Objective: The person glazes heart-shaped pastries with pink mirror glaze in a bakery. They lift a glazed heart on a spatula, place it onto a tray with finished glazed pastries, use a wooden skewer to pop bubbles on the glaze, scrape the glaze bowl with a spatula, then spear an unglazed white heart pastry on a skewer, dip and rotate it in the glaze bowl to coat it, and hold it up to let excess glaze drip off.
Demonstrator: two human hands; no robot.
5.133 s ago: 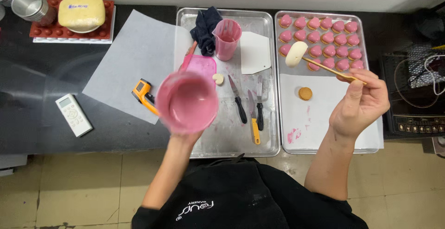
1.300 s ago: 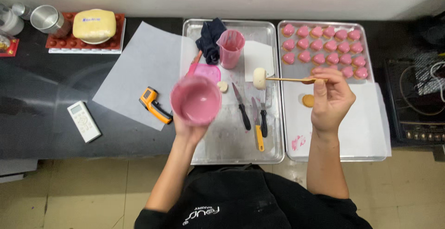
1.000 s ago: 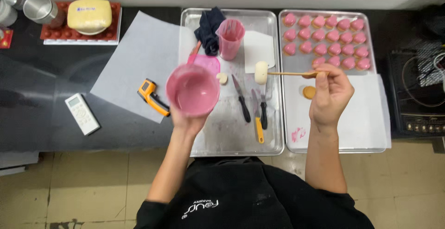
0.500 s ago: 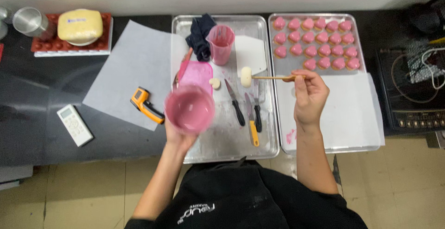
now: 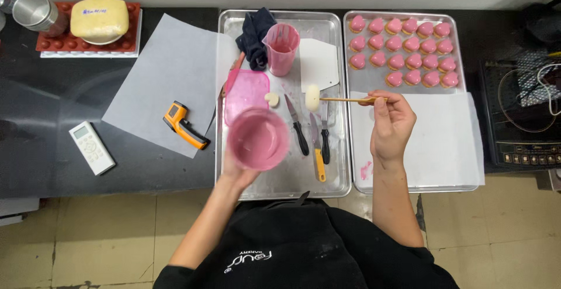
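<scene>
A pastry kitchen: steel baking trays (image 5: 345, 149), pink glazed heart cakes (image 5: 403, 52), induction hob (image 5: 523, 119).

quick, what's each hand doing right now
Left hand: closed under the pink bowl, holding it up over the tray.
Right hand: closed on a skewer with a pale piece on its tip.

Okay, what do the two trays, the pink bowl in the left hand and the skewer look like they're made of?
Both trays look like bare metal: silvery grey, dull sheen, rolled rims. The pink bowl, held from below by the left hand, seems translucent plastic; light shows through its wall. The skewer in the right hand is thin and pale tan, probably wood or bamboo.
</scene>
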